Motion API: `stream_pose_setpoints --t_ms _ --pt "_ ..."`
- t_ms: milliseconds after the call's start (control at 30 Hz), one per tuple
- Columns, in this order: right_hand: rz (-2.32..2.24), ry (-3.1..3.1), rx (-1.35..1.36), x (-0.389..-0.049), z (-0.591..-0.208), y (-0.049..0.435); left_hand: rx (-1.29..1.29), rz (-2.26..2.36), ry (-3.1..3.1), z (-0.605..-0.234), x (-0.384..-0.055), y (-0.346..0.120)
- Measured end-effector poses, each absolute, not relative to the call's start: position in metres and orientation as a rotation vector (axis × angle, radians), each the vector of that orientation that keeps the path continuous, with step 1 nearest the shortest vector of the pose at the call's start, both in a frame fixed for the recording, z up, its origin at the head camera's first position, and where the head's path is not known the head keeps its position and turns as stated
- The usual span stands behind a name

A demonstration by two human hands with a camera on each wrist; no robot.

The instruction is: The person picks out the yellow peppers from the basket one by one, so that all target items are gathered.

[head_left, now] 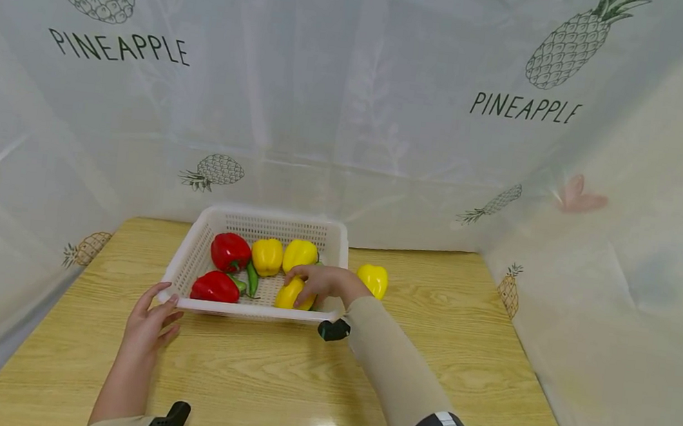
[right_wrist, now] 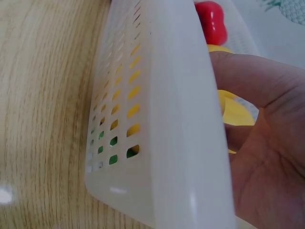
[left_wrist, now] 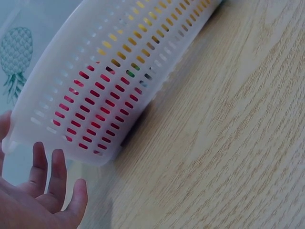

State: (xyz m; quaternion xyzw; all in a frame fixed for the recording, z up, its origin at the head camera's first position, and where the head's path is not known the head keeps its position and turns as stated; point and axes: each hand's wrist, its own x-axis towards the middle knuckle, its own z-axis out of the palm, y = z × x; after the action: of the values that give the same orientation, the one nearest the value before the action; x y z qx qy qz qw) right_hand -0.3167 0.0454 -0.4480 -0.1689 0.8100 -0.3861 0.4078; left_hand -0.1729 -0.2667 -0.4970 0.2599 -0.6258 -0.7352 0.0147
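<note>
Head view: The right hand point(head_left: 326, 283) grips a yellow pepper point(head_left: 289, 296) with curled fingers, inside the basket point(head_left: 262, 312) toward its near right corner. The hand hides part of the pepper; a green item beside it is mostly covered and cannot be identified. The left hand point(head_left: 148, 323), fingers relaxed and spread, touches the rim at the near left corner. The basket also carries two red peppers point(head_left: 230, 252) on the left, a green chili point(head_left: 252, 279) and two more yellow peppers point(head_left: 267, 256). The near wall conceals the base of the nearer red pepper. A loose yellow pepper point(head_left: 375, 279) lies on the table point(head_left: 432, 299), just outside the basket's right edge, partly behind the right wrist. The backdrop point(head_left: 303, 98) reads "PINEAPPLE" twice. The basket stands by the table's far edge; bare wood extends from its near wall toward the table's near edge, which is cut off.

Left wrist view: The left hand is cut off at the frame's left side. Three fingers stand apart from the basket wall. Red, yellow and green show through the slots without full outlines.

Right wrist view: The basket wall hides most of the gripped pepper. Green shows through the lower slots.
</note>
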Motion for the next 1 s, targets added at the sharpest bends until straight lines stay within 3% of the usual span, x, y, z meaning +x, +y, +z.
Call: stream_pose_setpoints --t_ms 1000 --pt "-0.866 2.195 -0.57 -0.3133 -0.4504 0.0423 0.819 -2.302 -1.919 -0.498 -0.1714 -0.2664"
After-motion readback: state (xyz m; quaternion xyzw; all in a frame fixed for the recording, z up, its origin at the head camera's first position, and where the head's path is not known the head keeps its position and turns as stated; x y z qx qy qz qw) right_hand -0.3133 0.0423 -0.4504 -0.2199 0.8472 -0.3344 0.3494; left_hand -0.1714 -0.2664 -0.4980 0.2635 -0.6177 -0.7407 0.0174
